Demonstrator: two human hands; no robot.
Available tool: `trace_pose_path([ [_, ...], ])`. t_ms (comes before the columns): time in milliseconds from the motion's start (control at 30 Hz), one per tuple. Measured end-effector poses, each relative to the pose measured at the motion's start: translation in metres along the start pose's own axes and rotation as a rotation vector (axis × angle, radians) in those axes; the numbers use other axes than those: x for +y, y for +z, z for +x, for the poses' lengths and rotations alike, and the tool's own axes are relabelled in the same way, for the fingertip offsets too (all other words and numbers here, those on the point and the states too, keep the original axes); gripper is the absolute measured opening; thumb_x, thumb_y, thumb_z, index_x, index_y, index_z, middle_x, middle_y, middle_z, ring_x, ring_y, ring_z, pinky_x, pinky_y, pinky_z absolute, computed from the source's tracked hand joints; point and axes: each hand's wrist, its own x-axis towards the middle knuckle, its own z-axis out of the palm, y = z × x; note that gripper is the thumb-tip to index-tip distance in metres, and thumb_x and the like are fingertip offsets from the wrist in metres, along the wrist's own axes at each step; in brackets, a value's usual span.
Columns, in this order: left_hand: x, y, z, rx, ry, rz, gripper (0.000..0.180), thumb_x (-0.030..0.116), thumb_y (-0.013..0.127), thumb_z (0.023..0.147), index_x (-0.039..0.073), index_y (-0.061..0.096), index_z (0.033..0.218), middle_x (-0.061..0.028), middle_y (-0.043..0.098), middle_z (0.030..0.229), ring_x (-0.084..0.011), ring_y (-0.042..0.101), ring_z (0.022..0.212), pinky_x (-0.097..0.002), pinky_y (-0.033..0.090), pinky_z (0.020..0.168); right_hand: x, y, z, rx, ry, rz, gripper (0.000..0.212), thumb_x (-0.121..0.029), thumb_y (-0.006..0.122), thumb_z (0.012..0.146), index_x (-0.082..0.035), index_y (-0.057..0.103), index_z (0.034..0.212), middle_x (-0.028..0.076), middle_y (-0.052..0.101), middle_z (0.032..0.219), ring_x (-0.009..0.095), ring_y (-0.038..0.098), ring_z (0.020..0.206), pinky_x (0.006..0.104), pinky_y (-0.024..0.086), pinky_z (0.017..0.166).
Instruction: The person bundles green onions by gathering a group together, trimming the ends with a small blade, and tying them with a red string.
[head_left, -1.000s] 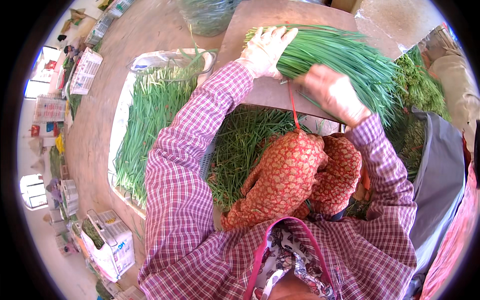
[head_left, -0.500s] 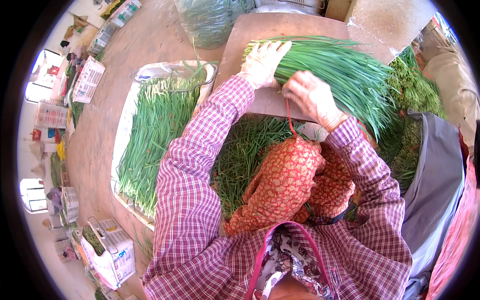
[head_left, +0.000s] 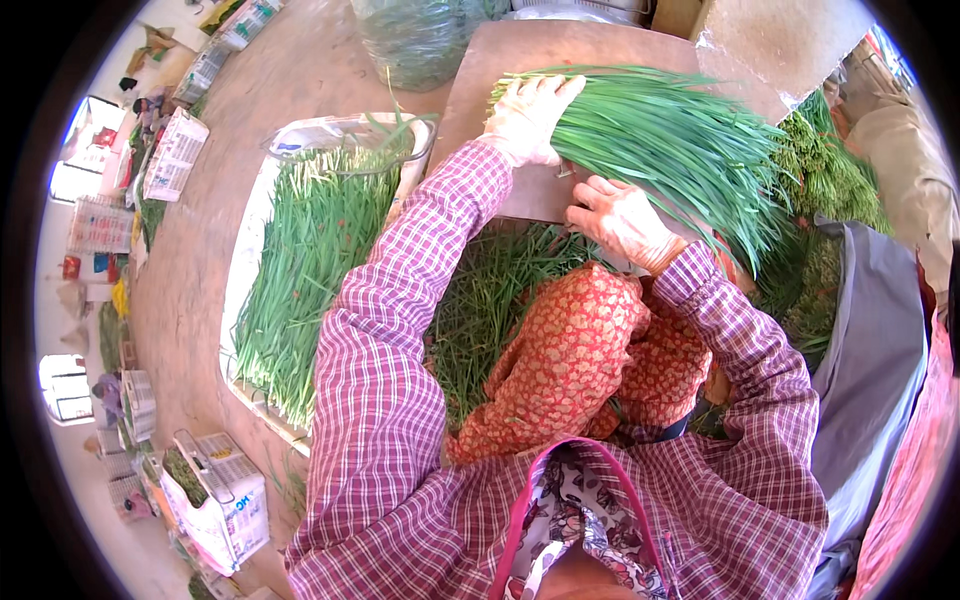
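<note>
A thick bunch of long green garlic chives [head_left: 665,145] lies across a brown board [head_left: 590,45], leaf tips hanging over the board's right side. My left hand [head_left: 527,118] is wrapped over the pale stem end and grips it. Below the bunch, at the board's near edge, my right hand [head_left: 622,218] has its fingers curled in; whether anything is pinched there is hidden. A small pale peg-like piece [head_left: 564,170] shows on the board between my hands.
On the left stands a white crate [head_left: 243,255] full of chives. Loose green leaves [head_left: 480,325] lie under the board beside my red patterned trousers [head_left: 565,345]. Bundled greens [head_left: 835,175] and a grey cloth [head_left: 870,340] are at right. A plastic-wrapped bundle [head_left: 425,45] stands behind.
My right hand has moved slightly down and away from the bunch. The red strip that hung beneath it no longer shows. My left hand stays on the stems.
</note>
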Motion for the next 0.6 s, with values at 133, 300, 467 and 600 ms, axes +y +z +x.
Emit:
trace_pose_path([
  [133,-0.005,0.006,-0.006,0.076,-0.008,-0.006,0.117,0.037,0.09,0.053,0.015,0.03,0.151,-0.0121,0.045,0.141,-0.0309,0.045,0.132,-0.0472,0.033,0.111,0.005,-0.016,0.025,0.276,0.025,0.06,0.011,-0.022,0.066,0.081,-0.016,0.062,0.09,0.003,0.055,0.089,0.023,0.057,0.09,0.0368,0.049,0.077],
  [300,-0.001,0.001,-0.008,0.01,-0.041,0.046,0.112,0.039,0.09,0.057,0.011,0.032,0.148,-0.01,0.045,0.14,-0.028,0.044,0.131,-0.0424,0.033,0.112,0.043,-0.031,0.067,0.428,0.299,-0.117,0.016,-0.027,0.069,0.084,-0.016,0.065,0.096,0.004,0.06,0.094,0.026,0.058,0.093,0.0397,0.045,0.087],
  [467,-0.001,0.008,-0.007,0.083,0.007,-0.035,0.106,0.038,0.09,0.058,0.006,0.038,0.144,-0.0112,0.043,0.143,-0.0286,0.04,0.135,-0.0429,0.033,0.113,0.103,-0.012,0.079,0.365,0.377,-0.002,0.025,-0.033,0.064,0.09,-0.013,0.067,0.106,0.007,0.063,0.106,0.032,0.058,0.101,0.0473,0.041,0.094],
  [600,-0.027,-0.013,0.001,0.181,-0.036,-0.637,0.071,0.027,0.081,0.072,0.008,0.055,0.135,-0.0142,0.054,0.139,-0.0309,0.05,0.13,-0.0399,0.038,0.111,0.101,0.006,0.07,0.397,0.573,0.328,0.033,-0.038,0.063,0.092,-0.01,0.066,0.11,0.011,0.068,0.104,0.034,0.065,0.098,0.045,0.047,0.086],
])
